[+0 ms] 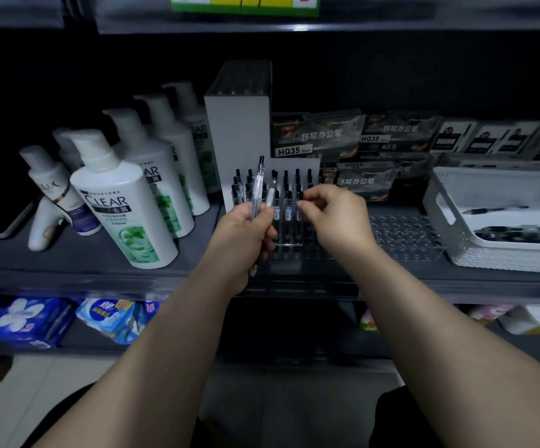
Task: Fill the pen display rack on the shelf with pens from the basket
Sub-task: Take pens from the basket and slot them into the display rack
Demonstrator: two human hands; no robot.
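Two hands are shown at frame centre, in front of one pen display rack (289,244) standing on the shelf (77,253). The left hand (246,227) is closed around a bundle of pens (257,189). At least two clear barrels are seen above the fist and tips protrude below it, but the exact number cannot be told. Their long axis is near vertical, the black button end uppermost and leaning slightly right. The right hand (335,215) is curled, its thumb and forefinger pinched on the black top of a single pen (300,196) at the right side of the rack. The racked pens (288,205) are set upright in several rows, black tops up; roughly twenty are visible, the nearer ones hidden by the hands. One white basket (440,202) is placed at the right edge of the frame, well apart from the rack. It holds one loose pen (495,210) lying nearly horizontal and a dark heap of pens (520,235) lying likewise, uncounted. One clear holed tray (404,237) lies between rack and basket. Four CLEAR pump bottles (119,202) are ranked diagonally at the left, and three HQ35 boxes (313,137) are stacked behind the rack.
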